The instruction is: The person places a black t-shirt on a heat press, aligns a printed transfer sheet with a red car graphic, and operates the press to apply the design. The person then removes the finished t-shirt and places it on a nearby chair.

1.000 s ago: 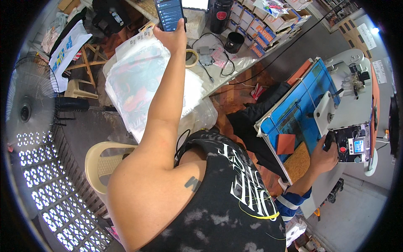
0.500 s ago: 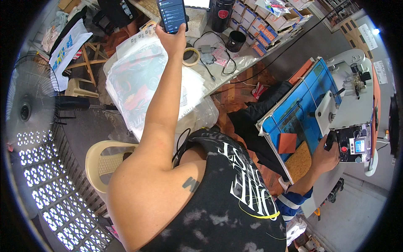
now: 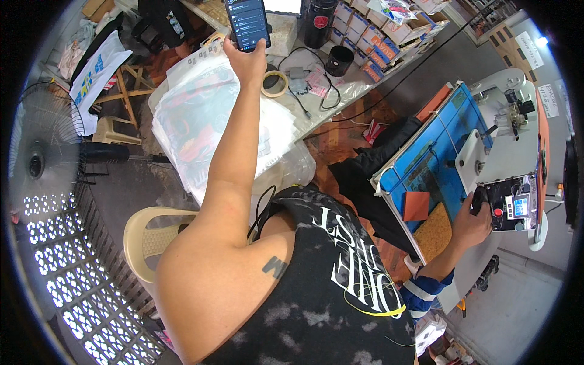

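Observation:
My left arm stretches forward, and my left hand (image 3: 246, 61) is closed round a dark smartphone (image 3: 248, 23) with its screen lit. Under that arm lies a stack of translucent printed sheets (image 3: 194, 109) on the table, a tape roll (image 3: 267, 93) beside it. Out to the right, my right hand (image 3: 471, 228) is wrapped round a black handle (image 3: 478, 201) on a heat press (image 3: 508, 152). A control box (image 3: 506, 190) with a lit display and a red button sits next to that hand. The fingertips are partly hidden.
A blue-covered board (image 3: 447, 188) with an orange square (image 3: 416, 207) and a cork-coloured pad (image 3: 434, 231) lies left of the press. Boxes (image 3: 380, 52) and a black mug (image 3: 339, 59) stand farther back. A fan (image 3: 45, 158) and beige chair (image 3: 137, 237) are at left.
The phone and my left hand sit very slightly farther left in the picture. My right hand keeps its grip on the black handle.

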`<state>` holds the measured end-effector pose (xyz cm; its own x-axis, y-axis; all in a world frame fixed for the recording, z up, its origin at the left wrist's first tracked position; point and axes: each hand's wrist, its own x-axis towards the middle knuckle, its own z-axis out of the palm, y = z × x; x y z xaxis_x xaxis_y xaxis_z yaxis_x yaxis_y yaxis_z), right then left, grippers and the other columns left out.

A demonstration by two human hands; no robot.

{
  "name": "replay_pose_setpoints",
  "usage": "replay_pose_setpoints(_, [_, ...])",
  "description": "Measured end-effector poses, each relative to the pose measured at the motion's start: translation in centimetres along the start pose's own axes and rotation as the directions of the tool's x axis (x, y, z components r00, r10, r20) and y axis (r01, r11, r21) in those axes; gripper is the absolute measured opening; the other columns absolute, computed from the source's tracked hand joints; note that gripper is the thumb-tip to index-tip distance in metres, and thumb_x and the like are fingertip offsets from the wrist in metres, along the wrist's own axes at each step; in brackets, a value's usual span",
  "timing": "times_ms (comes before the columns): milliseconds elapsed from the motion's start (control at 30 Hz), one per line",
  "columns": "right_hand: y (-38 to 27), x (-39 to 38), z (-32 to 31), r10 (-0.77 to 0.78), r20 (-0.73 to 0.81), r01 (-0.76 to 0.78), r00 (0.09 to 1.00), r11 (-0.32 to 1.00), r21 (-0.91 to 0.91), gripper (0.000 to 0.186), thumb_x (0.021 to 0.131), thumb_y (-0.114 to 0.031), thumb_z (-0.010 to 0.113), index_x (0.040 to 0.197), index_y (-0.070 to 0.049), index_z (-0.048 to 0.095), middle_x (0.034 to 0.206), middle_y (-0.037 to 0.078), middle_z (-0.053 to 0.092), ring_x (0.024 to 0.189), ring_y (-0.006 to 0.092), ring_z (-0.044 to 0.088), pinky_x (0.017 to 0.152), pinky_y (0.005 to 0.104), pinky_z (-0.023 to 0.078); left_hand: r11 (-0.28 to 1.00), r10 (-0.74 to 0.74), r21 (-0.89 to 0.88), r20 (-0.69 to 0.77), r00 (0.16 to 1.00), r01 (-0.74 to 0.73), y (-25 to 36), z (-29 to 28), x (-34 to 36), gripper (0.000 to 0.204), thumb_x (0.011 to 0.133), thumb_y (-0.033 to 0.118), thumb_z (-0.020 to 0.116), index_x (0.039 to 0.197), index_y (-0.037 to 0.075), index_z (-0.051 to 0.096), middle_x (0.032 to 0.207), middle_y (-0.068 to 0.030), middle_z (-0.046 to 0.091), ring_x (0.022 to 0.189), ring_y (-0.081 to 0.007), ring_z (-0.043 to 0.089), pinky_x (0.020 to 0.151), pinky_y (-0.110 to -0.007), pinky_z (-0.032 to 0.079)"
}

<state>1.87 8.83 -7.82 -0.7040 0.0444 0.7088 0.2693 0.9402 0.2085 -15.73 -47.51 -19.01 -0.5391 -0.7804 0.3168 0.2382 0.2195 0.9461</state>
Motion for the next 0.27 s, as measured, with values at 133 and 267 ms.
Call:
replay_pose_setpoints(133, [0.1, -0.02, 0.11, -0.011, 0.012, 0.011, 1.0, 1.0, 0.002, 0.032, 0.086, -0.036, 0.079, 0.101, -0.008, 0.076, 0.097, 0.01, 0.077, 0.086, 0.0301, 0.073, 0.075, 0.043, 0.052, 0.997, 0.006, 0.073, 0.008, 1.0, -0.006, 0.22, -0.28, -0.23, 0.084, 0.079, 0.004, 0.081, 0.145, -0.006, 0.031, 0.122, -0.0184, 0.061, 0.106, -0.0256, 0.067, 0.098, -0.035, 0.05])
replay_pose_setpoints(267, [0.07, -0.05, 0.09, -0.005, 0.015, 0.005, 1.0, 1.0, -0.003, 0.032, 0.086, -0.036, 0.079, 0.102, -0.008, 0.076, 0.098, 0.011, 0.078, 0.089, 0.0298, 0.074, 0.077, 0.043, 0.053, 0.983, 0.056, 0.174, 0.04, 0.998, -0.062, 0.75, -0.66, -0.54, 0.085, 0.079, 0.004, 0.081, 0.146, -0.005, 0.03, 0.127, -0.0204, 0.058, 0.114, -0.0265, 0.064, 0.106, -0.038, 0.045])
